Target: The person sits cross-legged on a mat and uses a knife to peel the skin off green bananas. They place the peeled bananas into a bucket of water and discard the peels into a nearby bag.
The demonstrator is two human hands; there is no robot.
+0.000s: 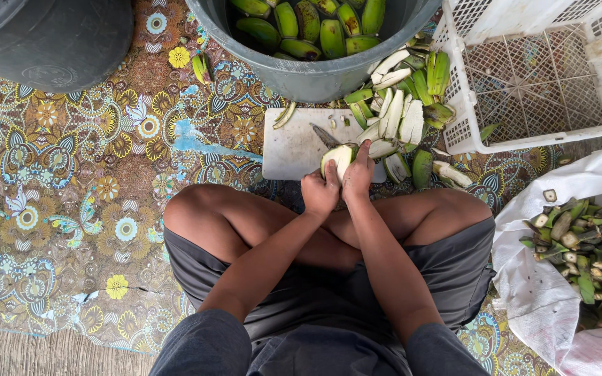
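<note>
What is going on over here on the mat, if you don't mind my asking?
A person sits cross-legged on a patterned mat, both hands on a green banana over a white cutting board. The left hand grips it from below; the right hand presses on its side, where the peel is partly off. A knife lies on the board. Peeled pieces are piled beside it, a grey tub holds unpeeled bananas, and scraps lie on a white sack.

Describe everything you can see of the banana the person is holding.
The green banana is partly peeled: pale flesh shows on its upper face, with green skin along the left edge. It is held over the near edge of the white cutting board, gripped by the left hand and right hand. A knife blade points away just behind it.
</note>
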